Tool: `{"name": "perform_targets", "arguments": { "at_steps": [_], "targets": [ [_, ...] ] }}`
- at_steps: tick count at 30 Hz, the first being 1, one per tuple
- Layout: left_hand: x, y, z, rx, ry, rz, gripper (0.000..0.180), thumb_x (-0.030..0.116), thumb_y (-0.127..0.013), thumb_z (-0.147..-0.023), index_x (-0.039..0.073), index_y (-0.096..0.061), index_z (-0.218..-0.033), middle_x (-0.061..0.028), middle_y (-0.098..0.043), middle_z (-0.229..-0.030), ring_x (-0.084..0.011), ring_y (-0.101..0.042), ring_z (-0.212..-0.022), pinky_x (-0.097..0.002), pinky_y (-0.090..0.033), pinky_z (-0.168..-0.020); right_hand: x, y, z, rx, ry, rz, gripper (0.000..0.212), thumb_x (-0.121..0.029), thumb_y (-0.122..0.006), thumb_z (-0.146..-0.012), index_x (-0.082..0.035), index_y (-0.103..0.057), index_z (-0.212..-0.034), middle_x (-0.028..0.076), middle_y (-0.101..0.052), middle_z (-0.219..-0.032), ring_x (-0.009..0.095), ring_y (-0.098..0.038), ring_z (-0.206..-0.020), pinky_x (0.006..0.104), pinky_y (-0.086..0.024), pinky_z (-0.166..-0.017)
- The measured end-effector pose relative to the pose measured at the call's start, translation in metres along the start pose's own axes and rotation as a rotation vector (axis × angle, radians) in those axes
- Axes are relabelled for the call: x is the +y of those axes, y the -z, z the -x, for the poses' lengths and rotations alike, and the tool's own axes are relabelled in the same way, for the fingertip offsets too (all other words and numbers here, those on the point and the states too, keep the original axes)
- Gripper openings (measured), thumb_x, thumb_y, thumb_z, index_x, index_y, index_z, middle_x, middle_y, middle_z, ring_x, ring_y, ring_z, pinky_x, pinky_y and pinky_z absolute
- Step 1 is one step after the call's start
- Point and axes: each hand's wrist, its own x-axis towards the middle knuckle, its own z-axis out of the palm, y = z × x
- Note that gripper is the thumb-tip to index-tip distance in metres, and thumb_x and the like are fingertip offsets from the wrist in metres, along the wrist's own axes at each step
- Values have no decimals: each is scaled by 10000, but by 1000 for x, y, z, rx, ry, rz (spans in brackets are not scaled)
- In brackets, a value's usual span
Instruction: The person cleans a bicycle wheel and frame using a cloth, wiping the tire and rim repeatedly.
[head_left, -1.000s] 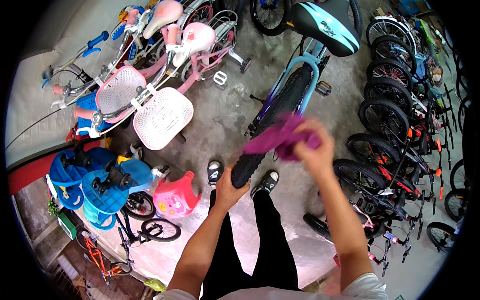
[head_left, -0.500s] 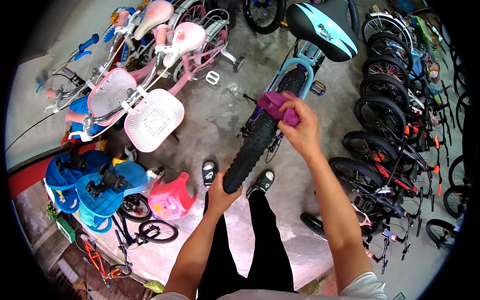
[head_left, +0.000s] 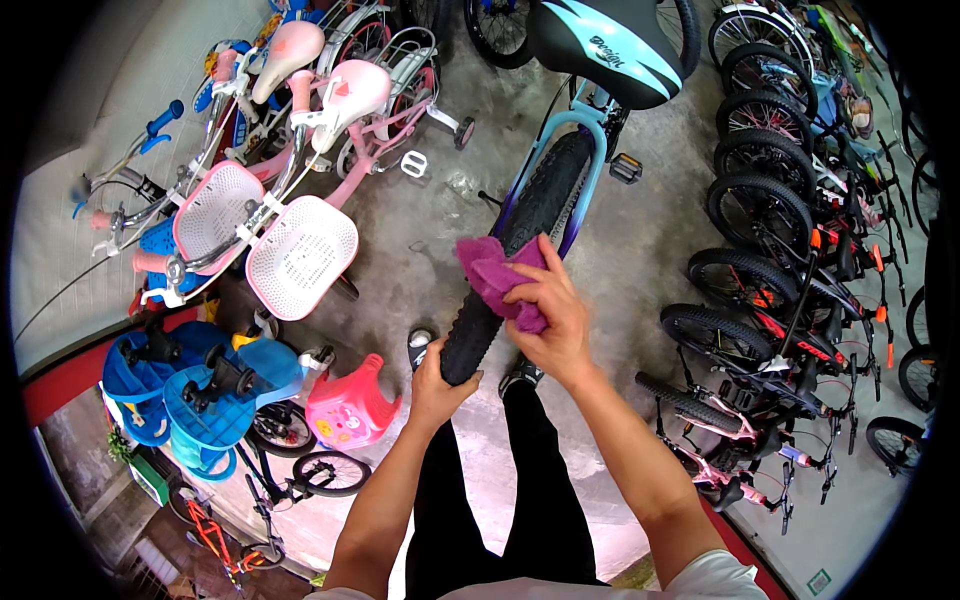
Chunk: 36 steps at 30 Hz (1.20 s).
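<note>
A person stood on a grey concrete floor [head_left: 660, 240] crowded with bicycles. The right hand [head_left: 553, 318] was closed around a magenta cloth [head_left: 492, 272], pressing it against the knobby black tyre [head_left: 510, 245] of a light-blue bicycle [head_left: 590, 150]. The left hand [head_left: 438, 385] gripped the tyre's near end. Pink children's bikes with white baskets [head_left: 300, 255] stood to the left (a pink plastic stool [head_left: 350, 405] nearby), black bikes [head_left: 780, 300] to the right.
</note>
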Motion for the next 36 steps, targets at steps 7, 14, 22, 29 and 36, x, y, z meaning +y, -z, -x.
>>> {"name": "perform_targets", "arguments": {
  "at_steps": [7,14,22,29,36],
  "targets": [
    [-4,31,-2,-258,221,72,856,252,-921,-724,52,-442,-1405,-194,-642,-1287,-330,-647,-1189,-419,-512,-979,-1,-26,18,-24,24,-59,368,31,-794,-637,-97,-673,-960,65,-700,-1273,447,-419,-1455,484,-455,-1120],
    [90,113,-134,-114,356,280,720,410,-701,-929,-8,-464,-1465,-159,-586,-1396,-249,-596,-1254,-375,-508,-984,-4,-39,13,-16,93,-71,353,10,-801,-667,-107,-673,-975,44,-661,-1333,431,-382,-1480,494,-454,-1126],
    [177,22,-204,-204,103,-489,761,386,-835,-690,-56,-551,-1240,-285,-719,-1065,-436,-701,-1040,-478,-552,-917,-11,-50,26,-96,66,-170,459,38,-808,-580,-87,-681,-1002,118,-663,-1287,431,-495,-1391,486,-458,-1113],
    [164,33,-160,-141,91,-450,636,283,-786,-749,-43,-510,-1220,-289,-715,-970,-472,-702,-921,-528,-554,-835,9,42,64,194,-504,-580,352,23,-663,-722,-44,-652,-1067,79,-662,-1159,206,-633,-1140,333,-494,-983],
    [137,32,-132,-64,91,-396,600,307,-788,-761,-24,-510,-1177,-280,-707,-871,-470,-702,-843,-532,-546,-759,46,76,-99,410,-303,-619,764,-15,-638,-820,-90,-392,-1540,129,-485,-1483,257,-524,-1341,399,-487,-1083]
  ]
}}
